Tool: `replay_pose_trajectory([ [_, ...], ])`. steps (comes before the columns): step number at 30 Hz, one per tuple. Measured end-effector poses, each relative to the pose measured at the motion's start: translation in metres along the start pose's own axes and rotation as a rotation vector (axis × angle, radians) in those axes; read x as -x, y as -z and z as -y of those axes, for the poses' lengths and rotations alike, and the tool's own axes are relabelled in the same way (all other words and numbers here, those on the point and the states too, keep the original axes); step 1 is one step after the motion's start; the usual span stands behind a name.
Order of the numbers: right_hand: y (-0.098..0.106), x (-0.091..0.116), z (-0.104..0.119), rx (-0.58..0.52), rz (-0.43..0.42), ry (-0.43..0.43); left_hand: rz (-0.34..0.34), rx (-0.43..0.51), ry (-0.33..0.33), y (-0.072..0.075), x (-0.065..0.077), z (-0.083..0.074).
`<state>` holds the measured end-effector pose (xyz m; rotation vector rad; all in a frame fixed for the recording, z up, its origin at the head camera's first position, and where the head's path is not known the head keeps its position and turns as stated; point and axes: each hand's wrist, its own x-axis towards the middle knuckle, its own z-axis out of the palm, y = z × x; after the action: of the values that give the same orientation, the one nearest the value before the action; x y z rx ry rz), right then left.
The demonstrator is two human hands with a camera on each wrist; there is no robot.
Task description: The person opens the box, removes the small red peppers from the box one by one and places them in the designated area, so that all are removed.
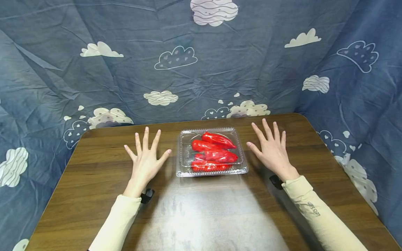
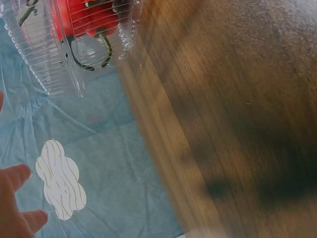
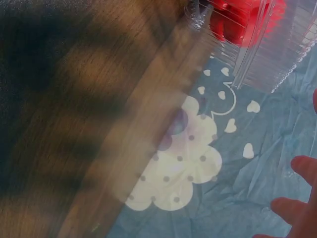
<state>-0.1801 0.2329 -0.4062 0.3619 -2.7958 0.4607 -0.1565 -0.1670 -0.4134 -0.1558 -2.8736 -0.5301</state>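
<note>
A clear plastic clamshell box [image 1: 185,167] with several red peppers [image 1: 216,156] inside sits at the middle of the table, its lid down. To its left my left hand [image 1: 145,164] is held with fingers spread, apart from the box and holding nothing. My right hand [image 1: 272,151] is likewise spread on the other side, empty and not touching the box. In the left wrist view, green stems show on the peppers [image 2: 101,20] through the ridged plastic. Part of the box [image 3: 257,54] also appears in the right wrist view, with fingertips at the edge.
The brown wooden table [image 1: 91,167] ends at the back against a blue cloth [image 1: 135,76] printed with white clouds. More of that cloth hangs along the right side. A bright glare lies on the table's front middle. Black straps [image 1: 147,196] are on both wrists.
</note>
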Motion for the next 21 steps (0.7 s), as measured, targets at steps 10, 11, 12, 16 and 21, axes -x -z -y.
replay_pose_trajectory([
  [10, -0.001, 0.002, 0.0, -0.086, -0.024, 0.046, -0.022, 0.005, 0.0, 0.003, 0.007, 0.0],
  [11, -0.001, 0.002, -0.001, -0.11, -0.035, 0.059, -0.024, 0.009, -0.003, 0.003, 0.008, 0.0],
  [12, -0.002, 0.003, -0.001, -0.135, -0.047, 0.075, -0.027, 0.013, -0.007, 0.003, 0.009, 0.0],
  [16, -0.003, 0.005, -0.001, -0.246, -0.09, 0.127, -0.049, 0.055, -0.032, 0.002, 0.014, 0.0],
  [21, -0.005, 0.01, 0.002, -0.342, -0.125, 0.159, -0.093, 0.147, -0.108, 0.001, 0.019, 0.0],
])
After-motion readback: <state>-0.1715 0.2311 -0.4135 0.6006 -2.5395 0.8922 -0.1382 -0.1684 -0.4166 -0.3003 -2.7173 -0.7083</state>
